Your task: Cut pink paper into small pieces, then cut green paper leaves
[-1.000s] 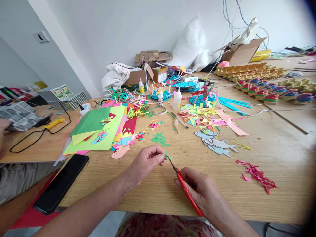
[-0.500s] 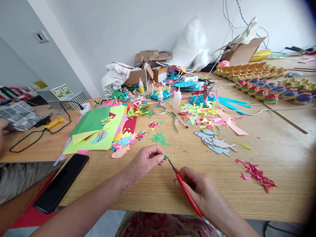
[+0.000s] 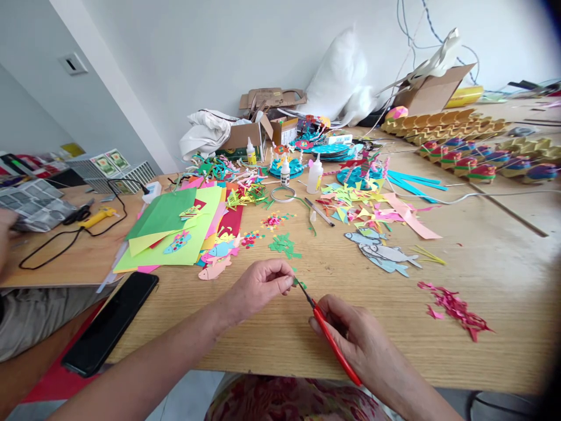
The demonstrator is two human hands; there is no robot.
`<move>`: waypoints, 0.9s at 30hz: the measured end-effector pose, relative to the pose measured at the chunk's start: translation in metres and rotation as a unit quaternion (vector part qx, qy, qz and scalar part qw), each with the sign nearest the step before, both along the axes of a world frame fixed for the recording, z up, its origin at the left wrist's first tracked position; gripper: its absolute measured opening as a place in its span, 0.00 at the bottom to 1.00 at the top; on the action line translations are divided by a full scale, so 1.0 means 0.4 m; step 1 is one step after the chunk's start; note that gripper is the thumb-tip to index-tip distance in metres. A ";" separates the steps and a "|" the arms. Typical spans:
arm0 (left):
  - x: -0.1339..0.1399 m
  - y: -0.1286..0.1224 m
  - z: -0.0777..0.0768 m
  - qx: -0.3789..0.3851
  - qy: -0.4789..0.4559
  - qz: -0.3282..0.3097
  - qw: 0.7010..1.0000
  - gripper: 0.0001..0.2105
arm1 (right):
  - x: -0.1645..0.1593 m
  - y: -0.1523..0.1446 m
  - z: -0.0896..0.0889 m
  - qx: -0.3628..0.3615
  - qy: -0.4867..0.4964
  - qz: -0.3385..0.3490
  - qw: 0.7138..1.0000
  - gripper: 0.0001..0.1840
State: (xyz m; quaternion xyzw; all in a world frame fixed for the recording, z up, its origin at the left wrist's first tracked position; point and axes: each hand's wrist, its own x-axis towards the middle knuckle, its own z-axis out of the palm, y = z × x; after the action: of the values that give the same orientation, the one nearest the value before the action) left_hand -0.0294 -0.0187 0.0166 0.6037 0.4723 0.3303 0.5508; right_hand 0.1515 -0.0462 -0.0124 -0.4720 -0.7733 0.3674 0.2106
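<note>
My right hand point(image 3: 344, 327) is wrapped round the red handles of a pair of scissors point(image 3: 335, 345), whose dark blades point up and left. My left hand point(image 3: 272, 283) pinches a tiny piece of green paper point(image 3: 297, 281) right at the blade tips; most of the piece is hidden by the fingertips. Just beyond the left hand lies a small heap of green paper cuttings point(image 3: 284, 245). Coloured paper dots point(image 3: 250, 240) sit to the left of that heap. Several paper fish point(image 3: 214, 269) rest left of the hand, and grey-blue paper fish point(image 3: 385, 257) lie to the right.
Coloured paper sheets point(image 3: 158, 225) and a black phone point(image 3: 110, 324) are on the left. Red paper scraps point(image 3: 456, 307) lie at the right. Glue bottles point(image 3: 314, 175), a tape ring point(image 3: 283, 195) and a pen point(image 3: 319, 211) stand or lie further back. Part of another person's hand point(image 3: 6, 225) shows at the left edge.
Both hands stay almost in place, with the scissors' tips still at the green paper. The view has shifted very slightly.
</note>
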 end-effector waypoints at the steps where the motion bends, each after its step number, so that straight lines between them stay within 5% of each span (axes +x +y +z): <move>1: 0.000 0.000 0.000 0.000 0.001 0.001 1.000 0.05 | 0.000 0.000 -0.001 0.000 0.001 0.000 1.000 0.16; 19: -0.019 0.011 -0.003 -0.002 0.038 -0.049 0.998 0.06 | -0.001 -0.005 -0.005 -0.029 0.007 0.002 1.000 0.17; 27: 0.012 -0.016 -0.017 -0.041 -0.057 0.036 0.997 0.06 | -0.004 -0.004 -0.015 -0.012 0.036 -0.020 0.999 0.17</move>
State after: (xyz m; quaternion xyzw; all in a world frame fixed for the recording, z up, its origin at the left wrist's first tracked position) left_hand -0.0247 -0.0251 0.0098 0.5431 0.4746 0.3647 0.5888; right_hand 0.1500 -0.0478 -0.0183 -0.4761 -0.7512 0.3894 0.2398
